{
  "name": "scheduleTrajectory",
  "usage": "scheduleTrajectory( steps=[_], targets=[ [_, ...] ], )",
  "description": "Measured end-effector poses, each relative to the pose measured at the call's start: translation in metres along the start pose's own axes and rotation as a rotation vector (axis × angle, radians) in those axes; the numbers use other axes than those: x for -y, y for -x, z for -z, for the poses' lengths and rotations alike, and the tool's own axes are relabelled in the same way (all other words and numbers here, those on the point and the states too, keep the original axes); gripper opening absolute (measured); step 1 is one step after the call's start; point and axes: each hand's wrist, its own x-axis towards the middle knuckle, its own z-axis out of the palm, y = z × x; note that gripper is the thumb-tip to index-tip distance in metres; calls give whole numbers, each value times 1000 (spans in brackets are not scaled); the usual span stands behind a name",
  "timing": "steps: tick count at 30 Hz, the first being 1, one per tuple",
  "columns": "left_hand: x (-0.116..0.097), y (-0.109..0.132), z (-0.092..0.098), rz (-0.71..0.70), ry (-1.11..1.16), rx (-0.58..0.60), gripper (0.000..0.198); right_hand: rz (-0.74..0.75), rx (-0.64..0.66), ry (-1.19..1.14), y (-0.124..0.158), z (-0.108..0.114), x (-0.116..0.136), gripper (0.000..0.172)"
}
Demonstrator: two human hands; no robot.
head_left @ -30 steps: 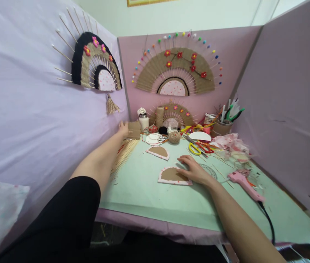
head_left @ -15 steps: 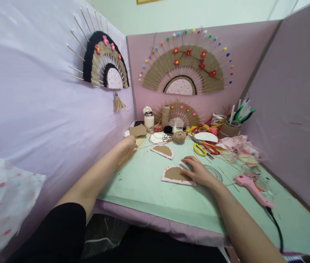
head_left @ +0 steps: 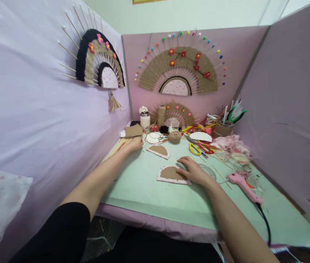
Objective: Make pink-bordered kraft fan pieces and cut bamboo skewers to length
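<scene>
Stretching crosswise, semicircular card (head_left: 170, 174), curve pointing away, right hand (head_left: 194, 171) touching, fingers (head_left: 184, 160) parted, left hand (head_left: 136, 143), grip unclear

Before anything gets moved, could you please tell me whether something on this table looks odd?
Nothing looks plainly damaged or spilled. The right side is untidy, though: pinkish fabric lies crumpled, and a loose stick lies by the pink glue gun, apart from the sticks gathered beside the left hand.

One head-worn view, looking forward and down — tabletop (head_left: 141, 191) close below; pink back panel (head_left: 239, 47) farther off
</scene>
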Motion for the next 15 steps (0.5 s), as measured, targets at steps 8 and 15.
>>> scheduleTrajectory(
  steps=[8,15],
  targets=[
    [-86,15,6,-90,688,101,36,-14,12,14,-1,3,3,32],
    [-205,65,-15,-371,1041,434,34,-73,13,45,0,-3,-5,32]
  ],
)
